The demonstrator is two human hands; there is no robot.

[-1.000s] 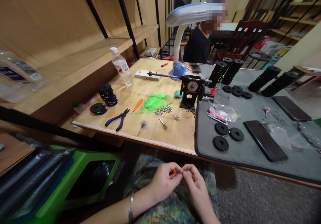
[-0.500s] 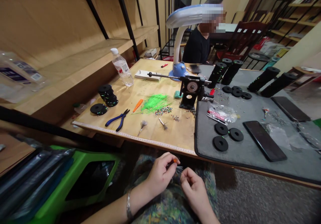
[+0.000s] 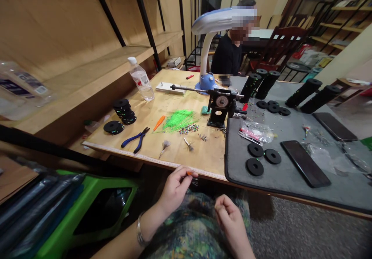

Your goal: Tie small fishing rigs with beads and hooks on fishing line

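My left hand (image 3: 178,185), a bracelet at its wrist, is at the table's front edge. Its thumb and fingers pinch a small orange piece (image 3: 190,173) with thin pale strands hanging below it. Lower and to the right, over my lap, my right hand (image 3: 229,216) is closed with its fingertips together; what they hold, if anything, is too small to see. Before my hands on the table lie two small bundles of fine strands (image 3: 188,144), many coloured beads (image 3: 188,129), a heap of green strands (image 3: 180,119), an orange pointed tool (image 3: 159,123) and blue-handled pliers (image 3: 135,140).
A black hand-cranked winder (image 3: 218,106) with a long rod stands mid-table before a desk lamp (image 3: 207,81). Black foam spools (image 3: 272,156) and a phone (image 3: 305,163) lie on the grey mat (image 3: 290,195). A bottle (image 3: 141,79) stands back left. Beyond the lamp sits another person (image 3: 228,55).
My left hand has moved left and up toward the table edge with the orange piece. My right hand has shifted slightly right and down, so the gap between them is wider.
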